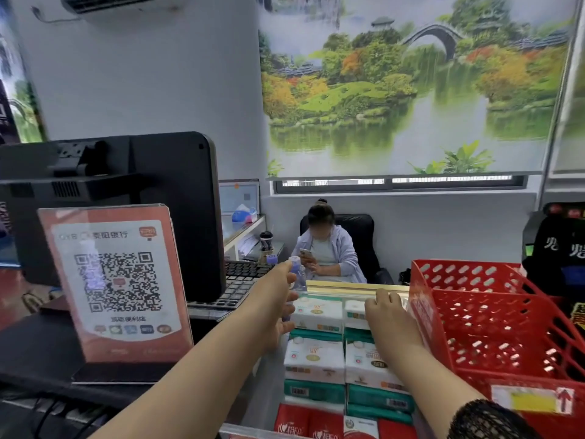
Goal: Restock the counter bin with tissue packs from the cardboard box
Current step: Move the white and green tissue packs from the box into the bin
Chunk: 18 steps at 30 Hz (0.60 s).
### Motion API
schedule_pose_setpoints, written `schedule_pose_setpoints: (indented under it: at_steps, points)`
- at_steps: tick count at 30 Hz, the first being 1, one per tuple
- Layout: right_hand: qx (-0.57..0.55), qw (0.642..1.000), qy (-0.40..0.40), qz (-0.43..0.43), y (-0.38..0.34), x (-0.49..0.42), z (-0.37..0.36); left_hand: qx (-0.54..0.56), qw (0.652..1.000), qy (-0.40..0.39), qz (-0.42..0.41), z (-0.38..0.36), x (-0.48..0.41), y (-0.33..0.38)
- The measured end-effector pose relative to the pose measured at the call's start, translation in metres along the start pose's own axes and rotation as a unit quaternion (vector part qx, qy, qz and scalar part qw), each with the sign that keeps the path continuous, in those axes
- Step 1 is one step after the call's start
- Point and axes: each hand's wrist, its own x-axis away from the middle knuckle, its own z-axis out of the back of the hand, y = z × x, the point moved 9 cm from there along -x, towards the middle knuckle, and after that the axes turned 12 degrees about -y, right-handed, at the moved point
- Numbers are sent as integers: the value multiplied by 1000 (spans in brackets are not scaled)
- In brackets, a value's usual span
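White and green tissue packs stand in two rows inside a clear counter bin (335, 293), with red packs (300, 423) at the near end. My left hand (278, 308) reaches along the bin's left side, fingers straight, its thumb against the far left pack (316, 315). My right hand (389, 318) lies on the far right pack (354, 313), with its fingers curled over the pack's far edge. A second row of packs (313, 356) sits nearer to me. No cardboard box is in view.
Red plastic baskets (493, 318) stand close on the bin's right. A QR payment sign (117, 280), a black monitor (177, 201) and a keyboard (240, 280) are on the left. A small bottle (296, 270) stands beyond my left hand. A person (326, 248) sits behind the counter.
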Motion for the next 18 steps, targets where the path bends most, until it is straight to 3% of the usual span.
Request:
schedule_pose_setpoints:
  at_steps: [11, 18]
  points:
    - [-37, 997, -65, -3, 4, 5, -8, 9, 1000, 3, 13, 4, 2, -7]
    - [-150, 988, -36, -33, -2, 31, 24, 7, 1000, -7, 6, 12, 22, -11]
